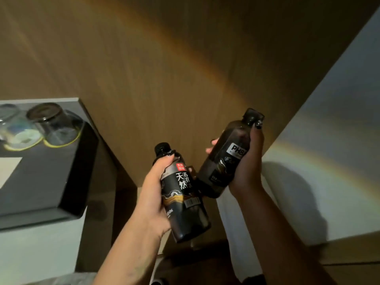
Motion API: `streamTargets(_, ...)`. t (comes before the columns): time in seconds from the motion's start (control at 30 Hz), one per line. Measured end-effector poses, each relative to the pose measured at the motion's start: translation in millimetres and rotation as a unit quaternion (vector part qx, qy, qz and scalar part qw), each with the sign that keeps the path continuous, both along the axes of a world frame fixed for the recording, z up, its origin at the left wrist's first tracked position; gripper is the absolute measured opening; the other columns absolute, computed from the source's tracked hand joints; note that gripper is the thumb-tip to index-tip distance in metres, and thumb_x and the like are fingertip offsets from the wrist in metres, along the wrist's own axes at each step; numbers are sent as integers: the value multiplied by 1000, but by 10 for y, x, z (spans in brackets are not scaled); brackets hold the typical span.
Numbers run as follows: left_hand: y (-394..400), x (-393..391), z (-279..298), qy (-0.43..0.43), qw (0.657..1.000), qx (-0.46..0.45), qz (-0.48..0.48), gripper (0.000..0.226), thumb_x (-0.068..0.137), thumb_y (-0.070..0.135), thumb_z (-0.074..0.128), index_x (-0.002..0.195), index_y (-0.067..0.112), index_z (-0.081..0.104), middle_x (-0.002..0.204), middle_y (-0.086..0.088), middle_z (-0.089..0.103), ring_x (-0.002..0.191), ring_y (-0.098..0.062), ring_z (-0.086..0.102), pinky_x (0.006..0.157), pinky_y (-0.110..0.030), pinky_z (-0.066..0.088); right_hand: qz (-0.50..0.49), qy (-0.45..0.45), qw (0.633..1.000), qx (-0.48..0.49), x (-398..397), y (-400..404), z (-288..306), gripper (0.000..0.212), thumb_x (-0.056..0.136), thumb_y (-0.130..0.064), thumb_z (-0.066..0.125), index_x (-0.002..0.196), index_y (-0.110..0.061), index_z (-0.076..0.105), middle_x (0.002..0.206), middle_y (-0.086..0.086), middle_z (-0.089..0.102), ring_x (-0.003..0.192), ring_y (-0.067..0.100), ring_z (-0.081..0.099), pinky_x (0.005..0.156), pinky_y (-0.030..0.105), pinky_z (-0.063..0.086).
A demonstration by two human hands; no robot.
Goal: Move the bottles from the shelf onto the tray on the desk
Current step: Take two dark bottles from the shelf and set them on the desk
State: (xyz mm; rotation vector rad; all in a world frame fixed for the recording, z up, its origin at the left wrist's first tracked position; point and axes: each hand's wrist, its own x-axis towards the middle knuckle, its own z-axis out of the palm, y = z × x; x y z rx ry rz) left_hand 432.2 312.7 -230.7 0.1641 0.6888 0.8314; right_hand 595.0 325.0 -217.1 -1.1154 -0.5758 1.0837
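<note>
Two dark bottles: left hand one; right hand one

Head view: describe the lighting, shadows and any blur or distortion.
Head view: dim, warm room light; a rainbow-tinted band streaks the wood wall and white surface, where a soft arm shadow falls. Wide-angle bending tilts edges. The glasses on the tray look smeared; the bottle in the left hand reads sharp, the right hand dark.

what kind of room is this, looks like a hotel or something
Probably a hotel room or similar lodging, though that is a guess. Upturned glasses sit on a dark tray, the wall is wood panelled, and each hand holds a small dark bottled drink, like guest supplies.
</note>
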Motion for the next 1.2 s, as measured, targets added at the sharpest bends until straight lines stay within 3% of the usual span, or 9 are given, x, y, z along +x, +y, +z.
streamTargets(0.07,-115,-51,76,27,1000,-1,12,43,67,40,74,89,5,67,95,-17,71,89,-33,66,106,-51,39,22,-13,999,-40,-2,-80,72,85,62,-73,55,107,-2,65,85,19,70,77,35,68,69,38,54)
streamTargets(0.13,-222,-144,105,34,998,-14,42,50,72,42,70,103,3,62,104,-21,70,94,-34,68,99,-48,45,57,5,995,-78,-21,-181,103,80,72,-70,54,112,-1,63,82,19,69,73,33,67,64,36,54)
streamTargets(0.27,-416,-419,181,13,995,-4,101,32,70,36,72,85,10,59,80,-9,62,68,-25,62,77,-37,47,149,69,977,-133,-168,-344,161,56,86,-62,48,88,-8,64,65,14,65,55,27,63,54,30,54)
streamTargets(0.43,-659,-782,313,27,985,-1,171,25,73,36,68,79,14,59,75,-9,59,66,-23,60,58,-29,55,227,116,945,-203,-559,-522,218,60,76,-69,56,85,-9,63,65,15,65,52,27,63,56,32,55)
streamTargets(0.6,-919,-1221,399,24,981,5,193,26,74,35,68,76,10,59,74,-10,59,64,-24,58,57,-29,53,329,140,911,-206,-1035,-745,282,61,76,-70,52,75,-10,58,69,15,57,55,27,58,57,30,51)
streamTargets(0.8,-1254,-2072,315,14,978,26,208,46,49,33,86,79,10,60,77,-12,62,67,-26,62,65,-32,53,353,106,904,-215,-1855,-963,289,59,79,-69,51,77,-11,58,70,17,57,55,28,58,59,33,48)
streamTargets(0.93,-1546,-2725,300,29,976,25,215,35,60,33,78,80,10,61,76,-12,62,66,-26,62,65,-32,53,352,96,901,-234,-2516,-1192,213,60,74,-68,57,77,-9,60,72,18,59,58,29,59,61,35,51)
streamTargets(1.07,-1851,-3445,335,77,970,16,232,45,63,34,76,95,7,58,77,-14,66,66,-27,64,68,-34,53,347,71,902,-247,-3215,-1375,132,63,72,-68,62,90,-7,60,76,21,63,61,30,62,66,37,54)
streamTargets(1.2,-2163,-4099,425,107,959,23,263,45,59,33,75,92,8,58,74,-14,65,62,-27,64,64,-33,52,381,74,891,-235,-3909,-1556,132,61,73,-66,63,87,-7,61,75,20,62,62,31,61,66,39,54)
